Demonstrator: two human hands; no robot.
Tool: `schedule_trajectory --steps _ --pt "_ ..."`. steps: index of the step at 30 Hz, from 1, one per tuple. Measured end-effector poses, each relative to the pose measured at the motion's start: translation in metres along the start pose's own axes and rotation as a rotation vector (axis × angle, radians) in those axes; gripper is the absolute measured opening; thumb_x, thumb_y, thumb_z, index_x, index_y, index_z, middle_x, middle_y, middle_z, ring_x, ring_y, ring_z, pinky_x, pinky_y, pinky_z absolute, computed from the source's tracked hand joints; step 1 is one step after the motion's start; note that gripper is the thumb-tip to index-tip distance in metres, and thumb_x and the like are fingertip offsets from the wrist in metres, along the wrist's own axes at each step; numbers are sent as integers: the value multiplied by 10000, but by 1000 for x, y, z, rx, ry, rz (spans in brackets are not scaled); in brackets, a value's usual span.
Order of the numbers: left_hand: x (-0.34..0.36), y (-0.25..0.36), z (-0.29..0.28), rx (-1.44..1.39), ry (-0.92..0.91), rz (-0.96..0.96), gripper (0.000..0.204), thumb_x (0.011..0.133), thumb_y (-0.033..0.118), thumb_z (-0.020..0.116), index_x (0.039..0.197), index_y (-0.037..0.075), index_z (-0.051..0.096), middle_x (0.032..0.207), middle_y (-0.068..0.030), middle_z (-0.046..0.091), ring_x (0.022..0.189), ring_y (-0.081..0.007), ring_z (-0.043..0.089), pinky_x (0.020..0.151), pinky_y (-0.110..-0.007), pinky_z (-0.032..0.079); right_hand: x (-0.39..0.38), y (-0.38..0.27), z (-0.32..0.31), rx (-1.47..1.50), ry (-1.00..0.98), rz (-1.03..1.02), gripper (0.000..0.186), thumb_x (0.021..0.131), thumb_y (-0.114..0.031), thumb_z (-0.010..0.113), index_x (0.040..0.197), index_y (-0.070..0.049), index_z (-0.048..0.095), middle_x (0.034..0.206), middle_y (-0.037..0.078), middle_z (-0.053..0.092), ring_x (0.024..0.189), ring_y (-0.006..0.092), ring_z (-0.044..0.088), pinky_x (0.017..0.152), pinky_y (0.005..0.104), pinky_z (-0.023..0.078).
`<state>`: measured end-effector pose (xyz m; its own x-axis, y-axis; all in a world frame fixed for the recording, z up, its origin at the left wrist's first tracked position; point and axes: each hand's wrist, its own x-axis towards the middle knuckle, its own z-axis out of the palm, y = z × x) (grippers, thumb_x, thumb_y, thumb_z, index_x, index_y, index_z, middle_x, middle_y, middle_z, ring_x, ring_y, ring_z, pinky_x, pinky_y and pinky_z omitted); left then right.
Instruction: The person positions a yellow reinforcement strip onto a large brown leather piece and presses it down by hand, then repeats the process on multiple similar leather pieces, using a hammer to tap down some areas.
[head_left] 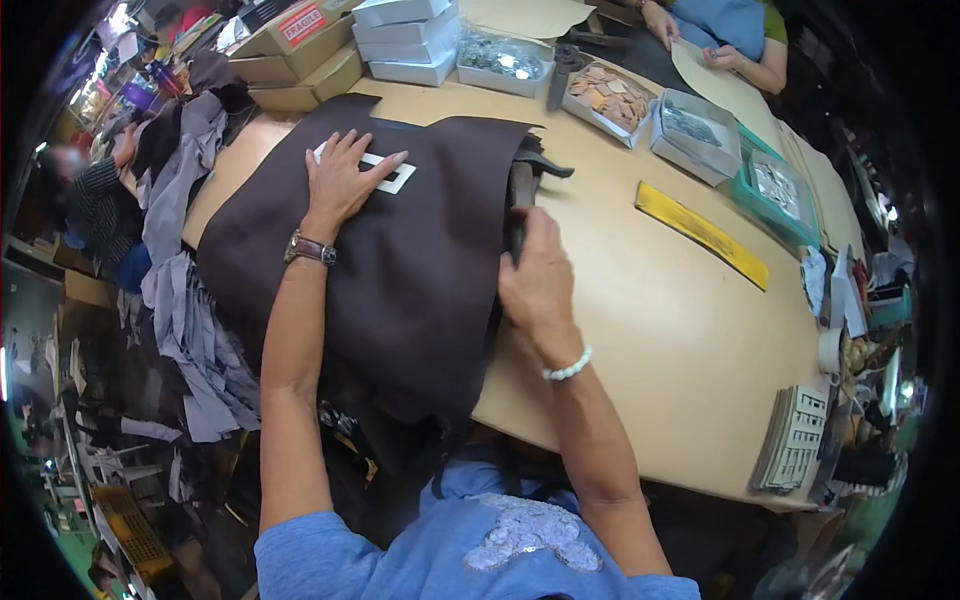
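A big sheet of dark brown leather (410, 270) lies over the left part of the table and hangs off its near edge. My left hand (340, 185) rests on it with fingers spread, pressing on a small white rectangular frame (403, 178) with a cut-out, partly hidden under the fingers. At the leather's right edge, my right hand (538, 275) is curled closed. A narrow brown bar-like piece (522, 186) stands out beyond its fingers, beside a dark curled strip (546, 165); what the fingers grip is mostly hidden.
On the pale table (640, 350) lies a yellow bar (702, 234). Along the far side stand white boxes (405, 45), a box of tan leather pieces (607, 100) and a green tray (775, 190). Grey cloth (190, 330) hangs at left. Another person's hands (725, 58) handle a sheet across the table.
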<state>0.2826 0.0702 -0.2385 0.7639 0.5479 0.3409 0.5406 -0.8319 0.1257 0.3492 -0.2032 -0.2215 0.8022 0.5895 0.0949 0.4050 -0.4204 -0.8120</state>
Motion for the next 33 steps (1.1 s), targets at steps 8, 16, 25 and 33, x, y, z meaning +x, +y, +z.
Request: schedule_trajectory --steps 8,16,25,33 --pt "3 2 3 -4 -5 4 800 741 701 515 1231 72 574 1340 -148 481 1302 -326 351 1048 -621 150 16 14 -31 413 458 57 576 741 -24 568 1299 29 437 1130 192 472 1011 306 525 896 358 431" --pt "-1 1 -7 231 -125 106 596 824 563 501 1269 170 555 1371 -82 464 1319 -299 346 1041 -629 163 -24 -29 5 428 262 -399 604 712 -57 631 1300 -37 491 1224 258 422 1111 387 487 945 385 413" --pt "-4 15 -10 -91 13 -21 589 793 506 556 1184 67 598 1288 -178 516 1264 -364 386 1056 -560 215 -30 -27 43 525 -11 -135 596 770 -114 625 1309 45 428 1302 288 351 1104 411 492 915 388 428" --pt "5 -16 5 215 -20 87 578 839 539 502 1268 155 556 1361 -85 476 1283 -300 395 1047 -567 206 -80 -25 45 -190 -63 -445 676 851 -452 560 1334 -2 413 1458 263 210 1336 469 193 1023 639 203"
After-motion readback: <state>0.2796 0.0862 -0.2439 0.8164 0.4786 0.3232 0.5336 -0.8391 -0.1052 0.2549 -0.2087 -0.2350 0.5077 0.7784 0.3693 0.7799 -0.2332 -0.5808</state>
